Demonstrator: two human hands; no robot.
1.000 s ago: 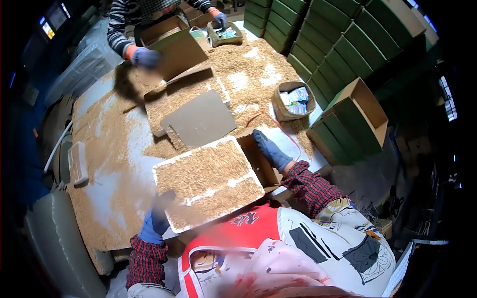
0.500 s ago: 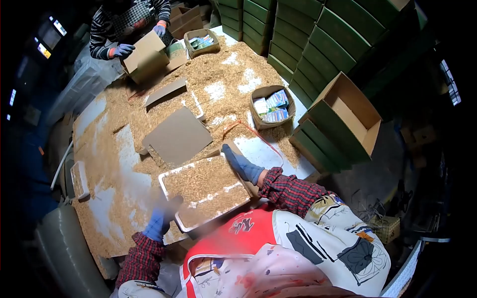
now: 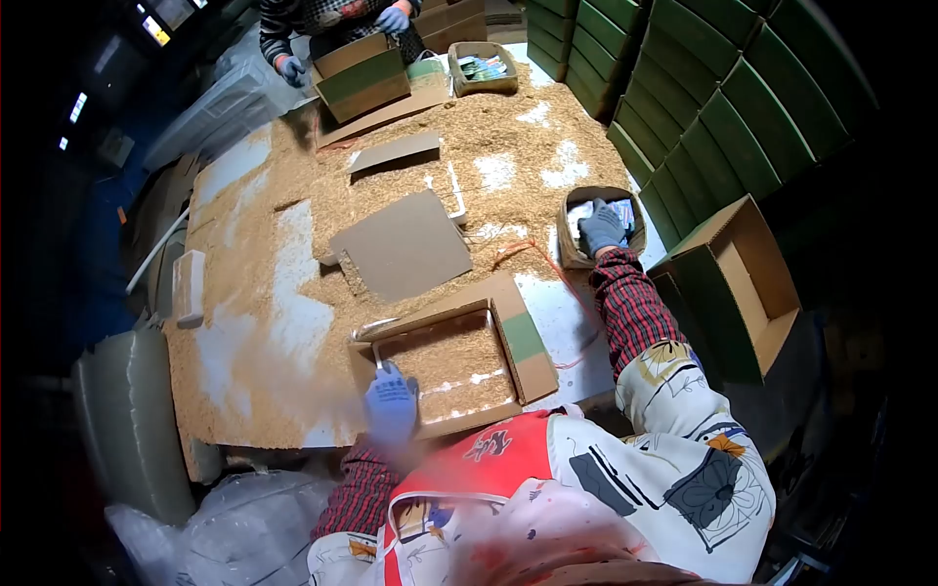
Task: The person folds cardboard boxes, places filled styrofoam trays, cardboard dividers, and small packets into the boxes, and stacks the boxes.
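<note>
My left hand (image 3: 393,398), in a blue-grey glove, is closed over the left wall of an open cardboard box (image 3: 528,342). A white foam tray (image 3: 445,352) filled with brown shavings-like material sits inside the box. Over at the right, my gloved right hand (image 3: 602,227) reaches into a round-cornered container (image 3: 576,256) of small printed packets (image 3: 623,211). Its fingers are curled down among the packets, and their tips are hidden, so what they grip does not show.
Loose brown material covers much of the white table (image 3: 303,264). A flat cardboard piece (image 3: 401,244) lies beyond my box. Green boxes (image 3: 684,98) are stacked at right, with an open carton (image 3: 747,283) nearer. Across the table, a co-worker's gloved hands (image 3: 393,20) handle another box (image 3: 363,83).
The filled foam tray, held between both hands before, now lies in the cardboard box. My right hand has moved away from it into the packet container. The view has shifted.
</note>
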